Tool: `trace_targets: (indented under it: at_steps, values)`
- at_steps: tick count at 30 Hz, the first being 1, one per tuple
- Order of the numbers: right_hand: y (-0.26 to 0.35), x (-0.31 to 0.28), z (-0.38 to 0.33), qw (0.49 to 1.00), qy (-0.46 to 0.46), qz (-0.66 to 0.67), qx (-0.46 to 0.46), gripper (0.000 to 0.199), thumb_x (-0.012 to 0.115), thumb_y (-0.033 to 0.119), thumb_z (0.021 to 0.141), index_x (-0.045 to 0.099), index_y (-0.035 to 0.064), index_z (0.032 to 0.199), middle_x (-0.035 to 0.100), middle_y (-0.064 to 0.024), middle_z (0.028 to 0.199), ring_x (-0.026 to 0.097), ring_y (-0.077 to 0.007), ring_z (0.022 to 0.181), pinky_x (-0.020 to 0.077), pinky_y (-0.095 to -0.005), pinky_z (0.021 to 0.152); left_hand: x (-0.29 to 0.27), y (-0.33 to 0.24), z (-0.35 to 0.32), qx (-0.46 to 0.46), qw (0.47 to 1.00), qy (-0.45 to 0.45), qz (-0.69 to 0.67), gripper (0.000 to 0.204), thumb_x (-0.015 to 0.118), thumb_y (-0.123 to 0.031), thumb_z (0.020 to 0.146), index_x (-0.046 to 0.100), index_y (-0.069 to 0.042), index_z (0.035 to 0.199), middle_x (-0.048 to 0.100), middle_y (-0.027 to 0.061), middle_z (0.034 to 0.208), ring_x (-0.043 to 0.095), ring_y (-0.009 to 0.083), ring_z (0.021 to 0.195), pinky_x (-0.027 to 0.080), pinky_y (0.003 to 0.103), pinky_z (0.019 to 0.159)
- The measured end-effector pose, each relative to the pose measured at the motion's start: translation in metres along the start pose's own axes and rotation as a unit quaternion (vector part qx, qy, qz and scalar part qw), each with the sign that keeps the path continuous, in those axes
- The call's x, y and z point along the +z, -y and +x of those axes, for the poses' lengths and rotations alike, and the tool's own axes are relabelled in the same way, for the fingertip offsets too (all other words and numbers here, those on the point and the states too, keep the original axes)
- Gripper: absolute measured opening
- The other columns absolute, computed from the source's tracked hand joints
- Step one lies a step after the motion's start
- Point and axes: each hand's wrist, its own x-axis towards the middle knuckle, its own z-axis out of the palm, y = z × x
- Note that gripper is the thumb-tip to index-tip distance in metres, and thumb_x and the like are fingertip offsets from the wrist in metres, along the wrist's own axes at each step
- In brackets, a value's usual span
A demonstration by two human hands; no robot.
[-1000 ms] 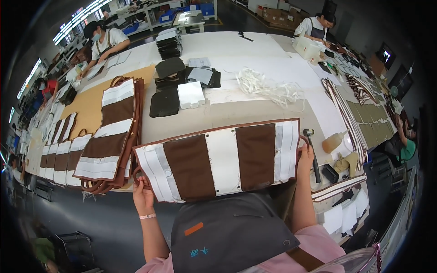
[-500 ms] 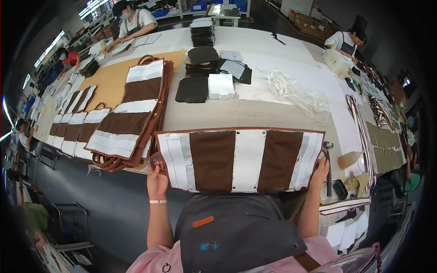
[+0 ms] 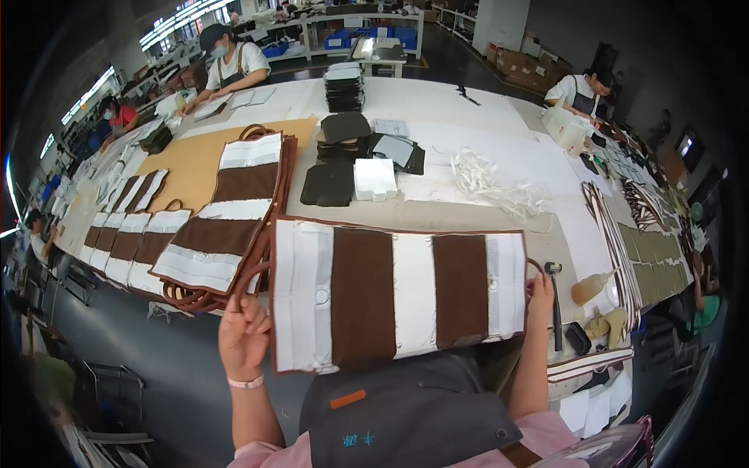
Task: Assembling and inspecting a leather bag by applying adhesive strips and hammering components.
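Observation:
A flat bag body (image 3: 363, 300) with brown and white bands and brown edging is stretched out before me, above the table's near edge. A brown loop handle sits at each end. My left hand (image 3: 244, 335) has its fingers closed round the left handle (image 3: 256, 273). At the other end my right hand (image 3: 539, 303) grips the right handle (image 3: 534, 265), partly hidden by its fingers. Just beyond my left hand lies a stack of similar bag bodies (image 3: 248, 183), their handles poking out at both ends.
Dark pieces (image 3: 328, 184), a white block (image 3: 375, 179) and loose white strips (image 3: 491, 183) lie beyond the bag. A hammer (image 3: 555, 312), a bottle (image 3: 589, 288) and a black case (image 3: 577, 338) are at the right. Co-workers work across the table.
The bag body has shifted left, its left end coming nearer and lower. My left hand has moved left and down, my right hand slightly left. The view has tilted up a little.

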Motion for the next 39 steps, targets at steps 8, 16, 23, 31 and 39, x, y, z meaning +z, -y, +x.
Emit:
trace_targets:
  at_steps: [8,16,23,31,39]
  values:
    - [0.033,0.099,-0.044,0.927,0.288,-0.239,0.023,0.028,0.058,0.022,0.100,0.065,-0.0040,0.107,0.071,-0.0158,0.098,0.067,-0.0224,0.091,0.0526,-0.0345,0.080,0.155,-0.120,0.037,0.139,0.964,0.186,-0.129,0.044,0.048,-0.029,0.108,0.045,0.010,0.129,0.043,0.0010,0.083,0.042,0.0056,0.061,0.037,0.022,0.052]
    - [0.167,0.139,-0.136,0.885,0.449,0.058,-0.106,0.071,0.059,0.035,0.101,0.029,0.0044,0.157,0.039,-0.0187,0.157,0.037,-0.0312,0.145,0.0330,-0.0414,0.115,0.250,-0.056,0.078,0.107,0.961,0.254,0.034,0.047,0.045,-0.034,0.108,0.044,0.001,0.139,0.044,-0.0025,0.082,0.037,0.0026,0.059,0.034,0.019,0.050]
    - [0.270,0.115,-0.173,0.784,0.522,0.267,-0.201,0.119,0.074,0.063,0.081,0.010,-0.0004,0.159,0.026,-0.0184,0.161,0.028,-0.0291,0.150,0.0221,-0.0420,0.123,0.252,0.084,0.071,0.079,0.917,0.262,0.290,0.044,0.060,-0.007,0.099,0.041,-0.005,0.138,0.051,0.0074,0.115,0.052,0.0146,0.099,0.044,0.029,0.090]
    - [0.258,0.090,-0.161,0.868,0.476,0.097,-0.102,0.069,0.057,0.020,0.099,0.026,-0.0061,0.154,0.045,-0.0216,0.148,0.049,-0.0253,0.135,0.0382,-0.0361,0.112,0.222,0.107,0.073,0.071,0.826,0.331,0.451,0.036,0.068,-0.008,0.088,0.060,-0.001,0.122,0.049,0.0129,0.113,0.049,0.0286,0.105,0.043,0.036,0.093]
    - [0.264,0.030,-0.111,0.879,0.325,0.329,-0.117,0.027,0.061,0.013,0.091,0.051,-0.0012,0.112,0.066,-0.0171,0.103,0.066,-0.0221,0.095,0.0515,-0.0332,0.087,-0.008,0.037,0.128,0.050,0.893,0.090,0.439,0.087,0.053,-0.063,0.096,0.025,-0.009,0.159,0.028,0.0177,0.162,0.027,0.0300,0.150,0.028,0.046,0.118]
